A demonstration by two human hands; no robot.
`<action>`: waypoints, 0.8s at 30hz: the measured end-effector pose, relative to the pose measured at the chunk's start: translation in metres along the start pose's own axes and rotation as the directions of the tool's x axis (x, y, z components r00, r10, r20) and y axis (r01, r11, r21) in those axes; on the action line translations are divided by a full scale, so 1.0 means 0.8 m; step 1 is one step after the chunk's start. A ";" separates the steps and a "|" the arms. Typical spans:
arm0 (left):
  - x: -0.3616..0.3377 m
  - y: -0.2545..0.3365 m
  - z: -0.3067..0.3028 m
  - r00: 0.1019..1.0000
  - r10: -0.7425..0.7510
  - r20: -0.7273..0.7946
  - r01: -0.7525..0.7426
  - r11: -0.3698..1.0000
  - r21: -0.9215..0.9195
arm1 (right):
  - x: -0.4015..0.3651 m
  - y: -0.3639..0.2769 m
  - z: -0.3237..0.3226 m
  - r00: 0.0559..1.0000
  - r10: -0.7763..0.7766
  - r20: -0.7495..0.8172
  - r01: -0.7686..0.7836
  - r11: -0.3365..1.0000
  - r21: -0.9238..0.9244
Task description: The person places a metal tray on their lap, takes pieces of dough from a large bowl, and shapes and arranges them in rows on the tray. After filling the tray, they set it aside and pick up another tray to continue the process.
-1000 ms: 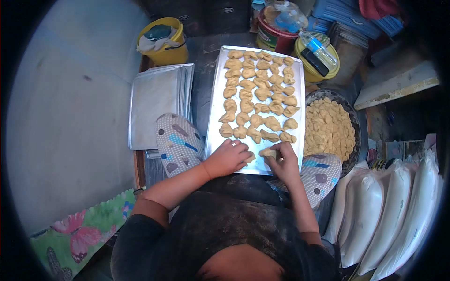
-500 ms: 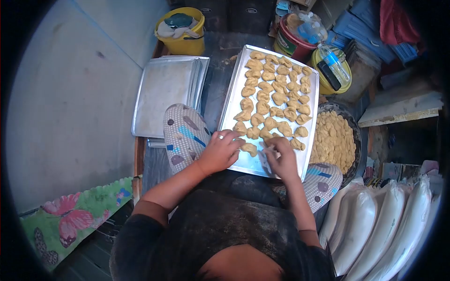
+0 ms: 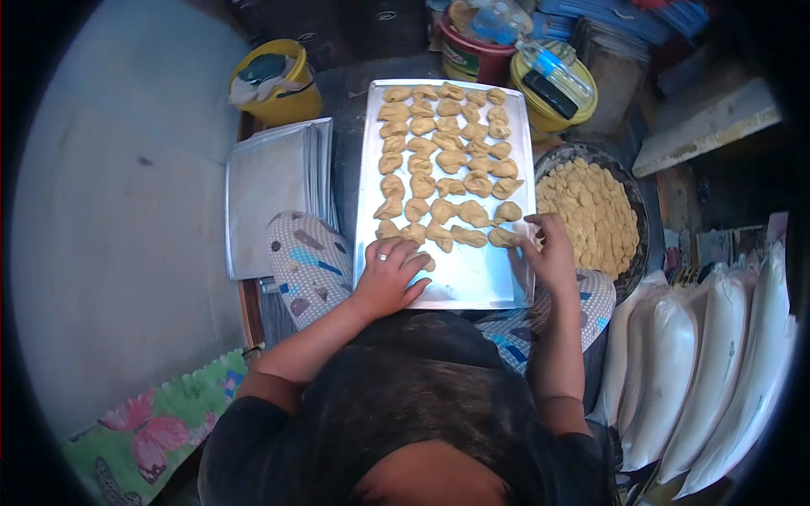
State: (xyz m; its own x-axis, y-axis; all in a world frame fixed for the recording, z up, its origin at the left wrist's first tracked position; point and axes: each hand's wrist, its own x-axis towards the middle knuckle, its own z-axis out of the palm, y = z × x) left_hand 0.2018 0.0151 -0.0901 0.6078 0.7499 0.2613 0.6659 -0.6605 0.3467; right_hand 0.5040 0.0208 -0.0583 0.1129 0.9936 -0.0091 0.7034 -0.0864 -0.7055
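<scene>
A metal baking tray (image 3: 481,282) on my lap holds rows of tan dough pieces (image 3: 451,162). My left hand (image 3: 390,274), wearing a ring, rests at the tray's lower left. Its fingers are spread over a small dough piece (image 3: 428,264), partly hiding it, with the thumb held apart. At the tray's right edge is my right hand (image 3: 550,253), thumb and index finger apart. The thumb tip is right beside the end dough piece (image 3: 502,238) of the lowest full row.
A round basin heaped with dough (image 3: 591,221) stands at the right. Stacked metal trays (image 3: 274,198) lie at the left, below a yellow bucket (image 3: 291,101). Behind are a red bucket (image 3: 477,63) and a yellow-lidded one (image 3: 582,101). White filled bags (image 3: 662,379) stand at lower right.
The view has shifted, so the tray appears straighter and farther left. My right hand has moved from the tray's lower middle to its right edge. My left hand now covers more of the small dough piece.
</scene>
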 end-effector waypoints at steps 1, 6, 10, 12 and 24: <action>0.003 0.002 0.002 1.000 0.020 0.010 -0.020 1.000 -0.006 | 0.004 0.007 -0.008 1.000 0.017 -0.015 -0.017 1.000 0.002; 0.031 0.018 0.012 0.993 0.096 0.067 -0.099 0.994 0.037 | 0.062 0.097 -0.069 0.982 0.040 -0.187 -0.065 0.989 -0.134; 0.065 0.045 0.020 0.969 0.168 0.180 -0.174 0.985 0.018 | 0.123 0.256 -0.069 0.929 0.152 -0.336 -0.206 0.970 -0.130; 0.086 0.062 0.027 0.952 0.237 0.195 -0.239 0.971 -0.015 | 0.132 0.344 -0.042 0.905 0.364 -0.220 -0.389 0.917 -0.085; 0.089 0.054 0.018 0.959 0.091 0.267 -0.066 0.993 -0.100 | 0.049 0.398 0.124 0.251 0.966 0.056 -0.943 0.257 -0.209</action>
State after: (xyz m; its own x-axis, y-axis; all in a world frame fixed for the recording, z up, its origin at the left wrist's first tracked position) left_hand 0.2799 0.0396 -0.0695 0.7591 0.6497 0.0412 0.5778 -0.7016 0.4171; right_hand 0.6633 0.0395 -0.3535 0.6690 0.1697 -0.7237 0.2211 -0.9749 -0.0242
